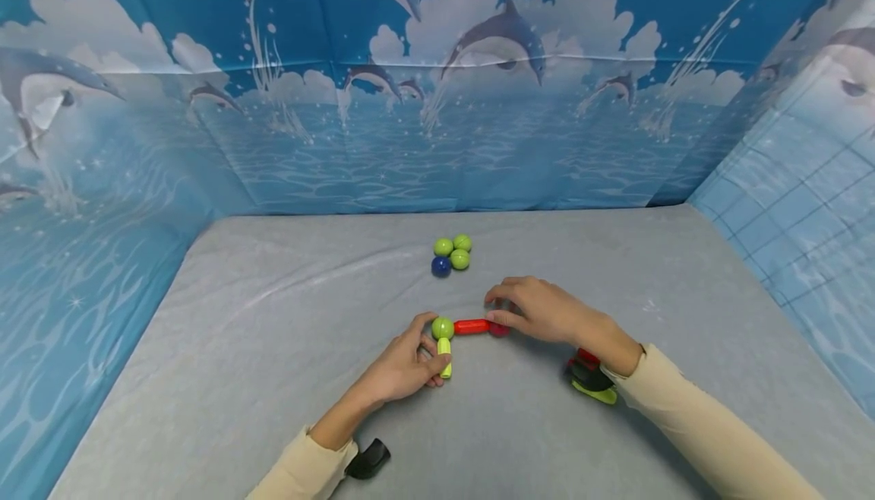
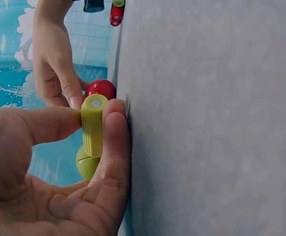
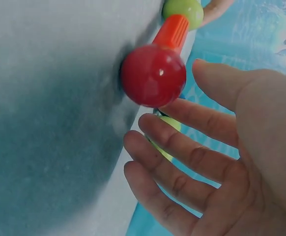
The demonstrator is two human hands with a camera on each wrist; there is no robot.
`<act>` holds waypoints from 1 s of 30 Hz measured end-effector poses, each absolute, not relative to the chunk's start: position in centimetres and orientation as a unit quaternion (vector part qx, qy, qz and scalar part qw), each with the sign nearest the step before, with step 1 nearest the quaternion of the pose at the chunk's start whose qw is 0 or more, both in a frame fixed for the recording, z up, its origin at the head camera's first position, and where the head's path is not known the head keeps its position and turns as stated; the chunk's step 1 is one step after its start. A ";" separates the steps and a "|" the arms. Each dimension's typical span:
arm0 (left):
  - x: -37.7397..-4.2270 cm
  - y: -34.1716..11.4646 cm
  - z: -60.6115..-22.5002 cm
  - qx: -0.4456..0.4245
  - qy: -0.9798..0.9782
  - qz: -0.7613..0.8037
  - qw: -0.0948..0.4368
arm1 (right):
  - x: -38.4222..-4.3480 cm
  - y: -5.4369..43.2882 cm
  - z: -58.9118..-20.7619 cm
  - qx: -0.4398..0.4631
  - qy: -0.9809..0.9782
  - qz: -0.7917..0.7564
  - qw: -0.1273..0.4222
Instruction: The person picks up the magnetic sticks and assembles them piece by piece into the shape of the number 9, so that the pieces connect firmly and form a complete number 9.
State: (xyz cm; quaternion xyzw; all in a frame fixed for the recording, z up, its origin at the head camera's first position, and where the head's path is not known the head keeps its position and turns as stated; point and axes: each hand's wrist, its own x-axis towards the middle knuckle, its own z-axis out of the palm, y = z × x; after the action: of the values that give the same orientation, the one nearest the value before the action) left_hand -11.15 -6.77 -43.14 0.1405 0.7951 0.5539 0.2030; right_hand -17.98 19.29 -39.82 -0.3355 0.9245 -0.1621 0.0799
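Lime rod (image 1: 444, 348) — pinched by the left hand (image 1: 403, 366) — meets a green ball (image 1: 443, 328).

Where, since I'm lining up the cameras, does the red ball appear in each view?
Head: red ball right of centre, lower half.
Left wrist: red ball left of centre, upper half.
Right wrist: red ball upper middle.
Shared landmark: green ball at the far end of the red rod.

A creased, dolphin-print sheet (image 1: 383, 158) — white clouds (image 1: 581, 17) above rippling blue water (image 1: 410, 181) — hangs behind a wrinkled grey table cover (image 1: 273, 348); a matching left sheet (image 1: 102, 280) and a right sheet (image 1: 807, 211) (this one tile-patterned) flank it, soft light glinting on the folds.
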 end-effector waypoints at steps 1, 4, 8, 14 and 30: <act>-11.1 -6.8 -43.1 0.139 0.795 0.554 0.203 | -18.2 19.2 -39.7 -0.336 0.924 -0.161 0.080; -11.1 -6.8 -43.1 0.136 0.795 0.556 0.203 | -19.0 19.1 -39.6 -0.338 0.923 -0.160 0.086; -11.1 -6.9 -43.1 0.131 0.794 0.557 0.205 | -20.0 18.9 -39.6 -0.338 0.922 -0.166 0.089; -11.2 -7.0 -43.0 0.125 0.791 0.559 0.214 | -22.2 18.4 -39.7 -0.346 0.917 -0.183 0.080; -11.4 -7.1 -42.8 0.117 0.786 0.564 0.226 | -27.2 17.4 -40.4 -0.335 0.876 -0.292 0.186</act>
State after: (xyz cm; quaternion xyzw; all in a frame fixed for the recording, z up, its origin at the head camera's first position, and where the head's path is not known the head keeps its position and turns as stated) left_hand -11.38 -7.06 -42.81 0.1166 0.7861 0.5635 0.2255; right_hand -27.21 17.37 -40.38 -0.3349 0.8764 -0.2922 0.1856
